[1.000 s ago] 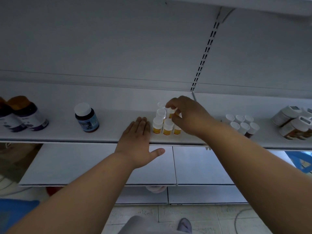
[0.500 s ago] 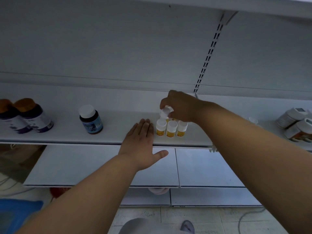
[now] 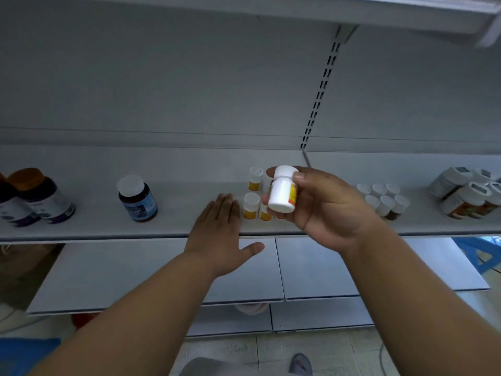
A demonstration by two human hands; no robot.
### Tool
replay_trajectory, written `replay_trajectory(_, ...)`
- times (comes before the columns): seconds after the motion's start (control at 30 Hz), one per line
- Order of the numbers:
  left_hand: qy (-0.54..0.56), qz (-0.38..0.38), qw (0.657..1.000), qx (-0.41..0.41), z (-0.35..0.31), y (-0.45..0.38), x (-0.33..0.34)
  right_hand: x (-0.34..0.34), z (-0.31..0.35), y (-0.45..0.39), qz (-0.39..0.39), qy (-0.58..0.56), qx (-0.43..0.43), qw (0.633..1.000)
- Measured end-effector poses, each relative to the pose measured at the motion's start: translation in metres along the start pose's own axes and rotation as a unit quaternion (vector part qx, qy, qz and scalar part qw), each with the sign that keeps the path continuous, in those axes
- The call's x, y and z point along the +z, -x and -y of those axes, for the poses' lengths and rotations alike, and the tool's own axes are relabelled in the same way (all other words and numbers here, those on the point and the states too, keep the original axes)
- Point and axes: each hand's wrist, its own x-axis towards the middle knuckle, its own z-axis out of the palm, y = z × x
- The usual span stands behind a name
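Above the shelf's (image 3: 176, 191) front edge, just in front of the yellow-labelled cluster (image 3: 250, 206), your right hand (image 3: 325, 210) holds a small white bottle (image 3: 283, 192) clear of the surface. Your fingers and thumb are curled round it, so the hand is closed on the bottle and on nothing else. It is tilted, base toward you and cap away, with a strip of yellow label showing on its right side. That angle looks like a grip for turning the label into view, not for setting the bottle down.

Your left hand (image 3: 217, 234) lies palm down with fingers straight and together on the shelf and the thumb spread past the front edge. It holds nothing. Its fingertips sit just beside the left of the cluster. You probably have it there as a brace or stop, so the standing bottles do not slide or tip while you work among them.

The cluster stands upright in close rows, caps up. That leaves little room for fingers between them, a likely reason to take one from above. Well apart to the left stands a dark bottle (image 3: 137, 198). To the right are a white-capped group (image 3: 382, 196) and, further along, some jars (image 3: 461, 196).
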Motion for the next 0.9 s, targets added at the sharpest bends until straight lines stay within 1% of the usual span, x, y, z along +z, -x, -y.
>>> replay_trajectory(0.13, 0.003, -0.012, 1.0, 0.005, 0.0, 0.0, 0.001, 0.003, -0.002, 0.008, 0.05, -0.116, 0.026, 0.992)
replay_trajectory(0.37, -0.001, -0.008, 1.0, 0.007, 0.001, -0.001, 0.002, 0.009, -0.002, 0.01, 0.114, -0.18, 0.067, 0.975)
replay_trajectory(0.43, -0.004, -0.009, 1.0, 0.007, 0.001, -0.002, 0.003, 0.009, -0.003, 0.01, 0.105, -0.167, 0.077, 0.977)
replay_trajectory(0.63, -0.005, -0.012, 1.0, 0.008, 0.002, -0.001, 0.004, 0.006, -0.006, 0.013, 0.117, -0.141, 0.078, 0.98)
replay_trajectory(0.77, 0.006, -0.012, 1.0, 0.006, 0.002, -0.002, 0.004, 0.007, -0.003, 0.014, 0.092, -0.133, 0.097, 0.982)
replay_trajectory(0.9, 0.005, -0.014, 1.0, 0.008, 0.002, -0.001, 0.003, 0.008, -0.005, 0.017, 0.081, -0.096, 0.078, 0.989)
